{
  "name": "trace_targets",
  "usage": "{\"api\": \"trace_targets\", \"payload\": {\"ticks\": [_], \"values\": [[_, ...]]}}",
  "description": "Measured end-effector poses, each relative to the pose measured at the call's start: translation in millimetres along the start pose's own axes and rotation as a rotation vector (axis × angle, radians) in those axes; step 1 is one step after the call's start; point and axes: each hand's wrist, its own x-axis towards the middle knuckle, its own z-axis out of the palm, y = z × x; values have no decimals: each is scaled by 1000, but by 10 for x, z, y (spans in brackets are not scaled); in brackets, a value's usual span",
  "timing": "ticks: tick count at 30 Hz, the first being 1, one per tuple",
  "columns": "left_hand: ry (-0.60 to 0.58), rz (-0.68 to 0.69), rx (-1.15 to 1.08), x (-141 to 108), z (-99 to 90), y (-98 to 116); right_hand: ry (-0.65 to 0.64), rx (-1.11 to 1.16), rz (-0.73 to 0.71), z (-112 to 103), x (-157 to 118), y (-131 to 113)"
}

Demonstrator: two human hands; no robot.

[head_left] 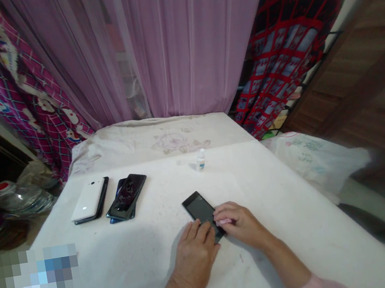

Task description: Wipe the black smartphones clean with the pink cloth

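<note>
A dark smartphone (200,208) lies screen up on the white-covered table, tilted at an angle. Over its lower end is my left hand (194,249), fingers laid across the screen and thumb by the near edge, holding it against the table. At the phone's right edge, my right hand (240,224) pinches a small pink cloth (224,221). Its fingertips reach the side of the screen, and part of the cloth is hidden in the fingers. Beyond the phone stands a small white bottle (201,161) with a bluish label.
Two stacked phones, the upper one a white phone (87,202), lie at the left. Beside them a glossy black phone (127,195) rests on another. A large clear bottle (21,196) is left of the table (153,262). A white plastic bag (317,158) hangs at the right.
</note>
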Motion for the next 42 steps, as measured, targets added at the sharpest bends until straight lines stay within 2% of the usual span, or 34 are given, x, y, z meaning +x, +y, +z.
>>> {"api": "trace_targets", "payload": {"ticks": [5, 10, 18, 23, 31, 33, 38, 40, 42], "values": [[0, -2, 14, 7, 55, -8, 6, 9, -24, 84, 220, 42], [10, -27, -16, 20, -7, -18, 83, 34, 28, 194, 332, 72], [-60, -70, 21, -21, -236, 78, 38, 61, 106, 162, 6, -117], [-46, -24, 103, -65, -150, 96, 37, -18, 62, 165, 1, -135], [-21, 23, 148, -113, -21, 57, 169, -95, 97, 280, 254, 12], [5, 19, 143, -113, -17, 64, 141, -92, 99, 253, 238, 2], [38, 8, 137, -119, -1, 80, -89, 36, 97, 119, 118, -85], [44, 12, 144, -123, 10, 80, -96, 53, 98, 109, 106, -97], [46, 15, 152, -126, 19, 77, -51, 21, 103, 140, 136, -77]]}}
